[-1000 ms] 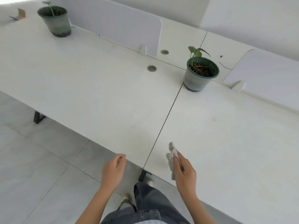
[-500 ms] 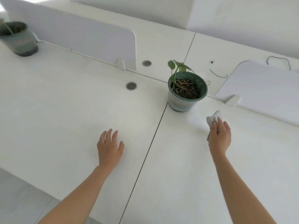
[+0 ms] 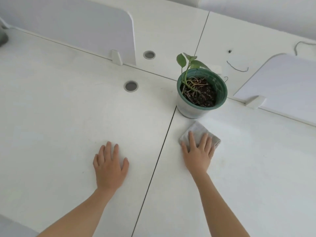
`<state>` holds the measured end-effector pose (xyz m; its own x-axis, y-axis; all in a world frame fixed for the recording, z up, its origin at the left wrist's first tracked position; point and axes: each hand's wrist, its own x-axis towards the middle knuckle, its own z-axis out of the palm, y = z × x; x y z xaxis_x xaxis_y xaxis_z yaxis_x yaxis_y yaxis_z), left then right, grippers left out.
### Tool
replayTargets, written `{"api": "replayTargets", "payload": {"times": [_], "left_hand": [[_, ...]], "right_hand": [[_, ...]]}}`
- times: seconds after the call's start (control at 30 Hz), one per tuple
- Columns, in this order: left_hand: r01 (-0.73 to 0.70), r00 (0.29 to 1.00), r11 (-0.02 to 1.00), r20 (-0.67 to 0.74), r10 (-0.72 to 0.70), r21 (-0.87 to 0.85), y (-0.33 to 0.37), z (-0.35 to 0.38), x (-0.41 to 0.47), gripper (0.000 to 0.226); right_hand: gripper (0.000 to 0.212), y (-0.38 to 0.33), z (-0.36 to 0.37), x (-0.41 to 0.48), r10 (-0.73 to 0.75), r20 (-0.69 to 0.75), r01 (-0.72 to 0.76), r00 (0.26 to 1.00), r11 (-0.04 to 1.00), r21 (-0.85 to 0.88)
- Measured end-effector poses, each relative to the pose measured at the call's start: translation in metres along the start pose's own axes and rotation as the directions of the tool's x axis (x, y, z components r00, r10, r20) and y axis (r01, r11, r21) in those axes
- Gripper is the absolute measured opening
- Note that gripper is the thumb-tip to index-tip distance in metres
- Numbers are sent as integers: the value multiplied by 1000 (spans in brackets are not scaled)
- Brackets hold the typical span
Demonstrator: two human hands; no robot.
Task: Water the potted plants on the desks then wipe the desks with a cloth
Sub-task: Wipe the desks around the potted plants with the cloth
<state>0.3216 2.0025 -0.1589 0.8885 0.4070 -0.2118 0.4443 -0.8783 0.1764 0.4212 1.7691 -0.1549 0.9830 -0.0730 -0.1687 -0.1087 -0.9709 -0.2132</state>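
The fingers (image 3: 191, 139) of my right hand (image 3: 198, 154) lie straight and spread, pressing down flat on a folded grey cloth (image 3: 199, 128). Nothing is curled round it. The cloth's far corner and right edge show beyond my fingertips. It lies on the right desk (image 3: 256, 165), just right of the dark seam (image 3: 163, 144) between the two desktops.

My left hand (image 3: 109, 166) rests palm down on the left desk (image 3: 51, 130), its fingers loose and slightly apart, holding nothing. It is well apart from the cloth, across the seam.

Just beyond the cloth, near it but not touching, a green plastic flowerpot (image 3: 187, 108) stands upright at the seam on the right desk. It is filled with dark soil (image 3: 204, 95) tangled with bare roots and dry stems. A small plant (image 3: 181, 60) with a few green leaves rises from the left side of the soil.

Further out, a round cable grommet (image 3: 131, 86) sits in the left desk, and a second grommet (image 3: 149, 54) lies behind it. A white divider panel (image 3: 77, 26) stands at the back left and another panel (image 3: 282, 82) at the right. A thin dark cord (image 3: 237, 68) lies on the far desk.
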Motion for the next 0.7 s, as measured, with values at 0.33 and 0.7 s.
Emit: {"api": "replayTargets", "payload": {"times": [0.33, 0.7], "left_hand": [[-23, 996, 999, -87, 26, 41, -3, 7, 5, 54], [-29, 997, 997, -72, 34, 68, -6, 7, 9, 57]], "right_hand": [[58, -126, 5, 94, -290, 205, 303, 935, 953, -33], [41, -77, 12, 16, -514, 111, 524, 851, 845, -104]]}}
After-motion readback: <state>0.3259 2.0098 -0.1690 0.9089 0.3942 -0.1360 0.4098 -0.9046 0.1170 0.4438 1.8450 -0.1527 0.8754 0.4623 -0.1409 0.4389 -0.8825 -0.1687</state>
